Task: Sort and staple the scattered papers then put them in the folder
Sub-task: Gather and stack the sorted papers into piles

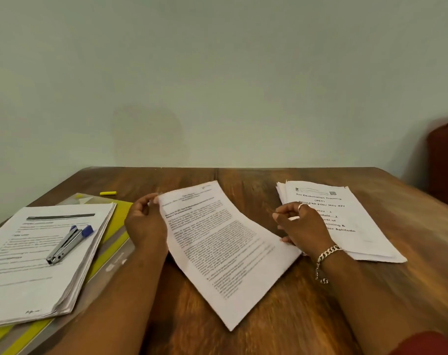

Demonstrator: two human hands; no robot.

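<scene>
- Here, the printed sheet [225,247] sits mid-table, thin and floppy; best held by its edges.
- Left hand [145,224] pinches its top-left corner; right hand [298,226] pinches its right edge.
- Stapler [69,243] rests on the left stack [38,272], over the yellow folder [110,242].
- Another stack [351,221] lies farther right.

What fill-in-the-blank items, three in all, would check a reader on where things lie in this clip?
1. The stapler lies on the paper stack at the ____ of the table.
2. That stack rests on a ____ folder.
3. The left hand and right hand hold one printed ____ between them.

Missing words: left; yellow; sheet
</scene>
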